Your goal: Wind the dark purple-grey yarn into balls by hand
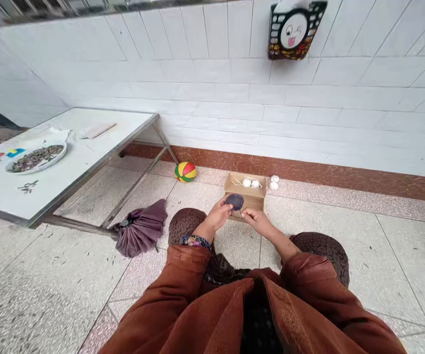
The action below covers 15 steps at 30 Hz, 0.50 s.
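Note:
My left hand (218, 215) is closed on a dark grey-purple ball of yarn (235, 201), its thumb and fingers at the ball's left side. Just right of it, my right hand (258, 220) pinches what looks like a thin dark strand by the ball's lower edge. Both hands are above an open cardboard box (246, 206) on the floor. On the box's far side lie white balls of yarn (247, 182) with a loose white strand. More white balls (274, 182) sit on the floor right beside the box.
A ball in red, yellow and green (185, 172) rests by the leg of a white table (68, 167) at left. A plate of seeds (40, 158) stands on it. Purple cloth (143, 228) lies below its edge. A black basket (296, 32) hangs on the tiled wall.

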{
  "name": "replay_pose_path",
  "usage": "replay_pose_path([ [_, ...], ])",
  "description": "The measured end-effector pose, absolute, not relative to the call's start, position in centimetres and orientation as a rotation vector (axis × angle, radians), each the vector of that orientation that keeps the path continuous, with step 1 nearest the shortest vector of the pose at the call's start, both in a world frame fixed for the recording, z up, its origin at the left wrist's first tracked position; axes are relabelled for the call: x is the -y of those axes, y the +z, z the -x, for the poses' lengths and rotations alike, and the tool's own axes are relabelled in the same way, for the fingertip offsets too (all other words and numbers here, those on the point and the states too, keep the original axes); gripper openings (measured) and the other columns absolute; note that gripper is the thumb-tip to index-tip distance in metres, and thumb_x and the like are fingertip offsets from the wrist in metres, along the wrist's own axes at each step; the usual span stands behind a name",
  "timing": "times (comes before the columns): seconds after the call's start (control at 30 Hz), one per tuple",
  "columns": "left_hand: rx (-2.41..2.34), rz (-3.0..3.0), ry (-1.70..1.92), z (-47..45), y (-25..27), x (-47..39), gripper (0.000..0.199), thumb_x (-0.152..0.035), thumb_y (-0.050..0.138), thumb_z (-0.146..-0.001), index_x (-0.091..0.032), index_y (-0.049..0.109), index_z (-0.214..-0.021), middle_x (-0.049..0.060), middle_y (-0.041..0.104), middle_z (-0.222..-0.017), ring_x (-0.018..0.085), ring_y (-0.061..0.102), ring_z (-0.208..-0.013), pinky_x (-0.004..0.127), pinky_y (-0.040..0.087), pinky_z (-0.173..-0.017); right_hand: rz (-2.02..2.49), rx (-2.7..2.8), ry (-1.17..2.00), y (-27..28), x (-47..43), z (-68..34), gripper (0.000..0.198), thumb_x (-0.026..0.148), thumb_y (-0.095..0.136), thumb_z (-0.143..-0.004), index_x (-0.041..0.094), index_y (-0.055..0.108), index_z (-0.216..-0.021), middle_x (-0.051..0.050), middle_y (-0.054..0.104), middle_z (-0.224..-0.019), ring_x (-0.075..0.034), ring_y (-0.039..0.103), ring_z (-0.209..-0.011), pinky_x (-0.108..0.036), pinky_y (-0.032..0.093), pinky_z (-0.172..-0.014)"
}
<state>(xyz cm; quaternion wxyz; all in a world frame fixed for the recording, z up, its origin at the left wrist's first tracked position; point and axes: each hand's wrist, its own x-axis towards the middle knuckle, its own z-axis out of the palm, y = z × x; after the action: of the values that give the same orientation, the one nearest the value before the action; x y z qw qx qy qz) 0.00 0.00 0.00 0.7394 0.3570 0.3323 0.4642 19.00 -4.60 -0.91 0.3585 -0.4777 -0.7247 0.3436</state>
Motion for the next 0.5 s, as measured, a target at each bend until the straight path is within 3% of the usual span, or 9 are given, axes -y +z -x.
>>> replay_pose_path([
  [0.2, -0.802, -0.871, 0.941, -0.2, -0.5, 0.8, 0.060, -0.028, 0.081, -0.066, -0.018, 0.065, -0.123, 0.011, 0.067, -0.122, 0.021, 0.064, -0.098, 0.033, 0.049, -0.085, 1.039, 1.898, 0.801, 0.7, 7.1, -19.0, 0.025, 0.041, 0.057, -0.099, 0.022, 0.072, -0.093, -0.005, 0.069, -0.085, -0.020, 0.064, -0.079, -0.031, 0.049, -0.075],
  [0.5, -0.523, -0.878, 0.705, 0.0, -0.2, 3.5, 0.077, -0.026, 0.075, -0.070, -0.030, 0.054, -0.144, 0.011, 0.058, -0.139, 0.020, 0.066, -0.097, 0.030, 0.050, -0.076, 1.158, 1.816, 0.720, 2.6, 2.8, -20.5, 0.028, 0.045, 0.062, -0.093, 0.022, 0.073, -0.082, -0.004, 0.068, -0.080, -0.019, 0.062, -0.077, -0.032, 0.050, -0.074],
])
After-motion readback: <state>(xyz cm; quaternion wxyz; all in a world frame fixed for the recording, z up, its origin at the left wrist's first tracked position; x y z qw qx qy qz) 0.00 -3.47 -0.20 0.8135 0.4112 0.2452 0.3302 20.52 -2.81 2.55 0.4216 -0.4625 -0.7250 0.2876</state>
